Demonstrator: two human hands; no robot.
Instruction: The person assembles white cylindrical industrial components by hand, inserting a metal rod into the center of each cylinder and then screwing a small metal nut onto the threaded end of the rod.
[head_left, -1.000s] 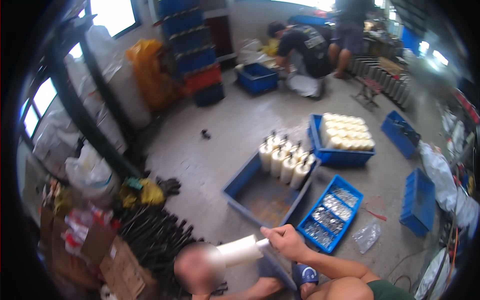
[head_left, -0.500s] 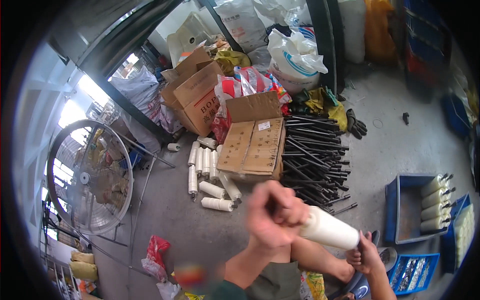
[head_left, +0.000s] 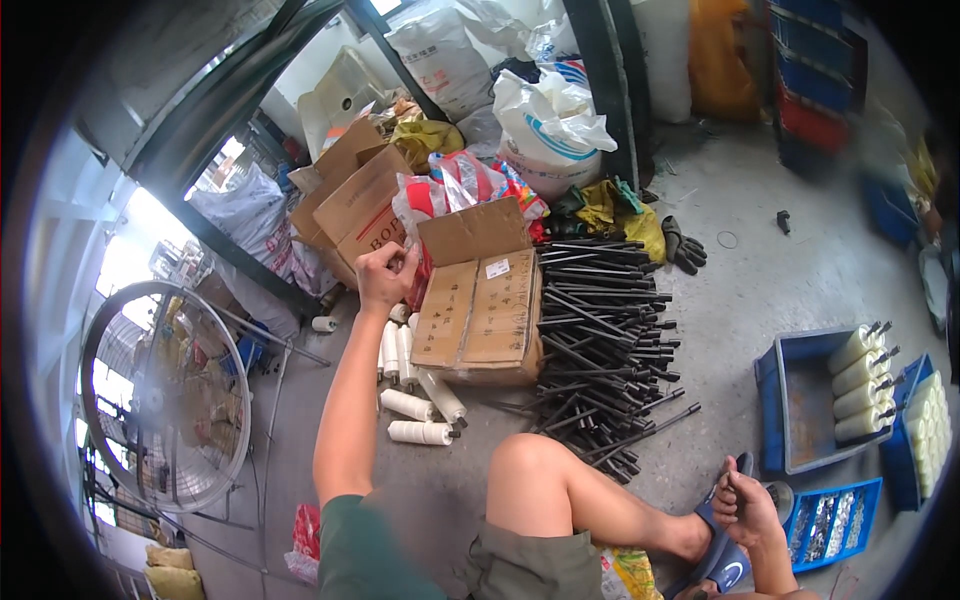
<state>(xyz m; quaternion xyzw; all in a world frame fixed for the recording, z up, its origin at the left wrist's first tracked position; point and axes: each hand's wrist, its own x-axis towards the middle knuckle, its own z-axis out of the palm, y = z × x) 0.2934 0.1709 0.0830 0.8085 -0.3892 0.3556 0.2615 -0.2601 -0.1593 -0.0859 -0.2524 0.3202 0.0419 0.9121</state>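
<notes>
My left hand (head_left: 385, 277) is stretched out at the end of a bare forearm, raised in front of the cardboard cartons. Its fingers are curled in, and what they hold, if anything, does not show. Below it, several white rollers (head_left: 405, 404) with dark end pins lie on the floor. Just right of that hand stands a flapped cardboard box (head_left: 478, 320). My right hand (head_left: 748, 510) is low at the right, beside my sandalled foot, with fingers folded and thumb up. Whatever is inside its grip is hidden.
A heap of black rods (head_left: 610, 340) lies right of the box. Blue crates (head_left: 775, 400) with white rollers stand at the right, near a blue tray (head_left: 838, 525) of small metal parts. A large fan (head_left: 165, 395) stands left. Dark gloves (head_left: 684, 247) and sacks (head_left: 550, 135) lie farther back.
The white roller held between both hands has gone from view. My left hand has swung left and away from me, apart from the right hand, which stays low right. The view has shifted slightly.
</notes>
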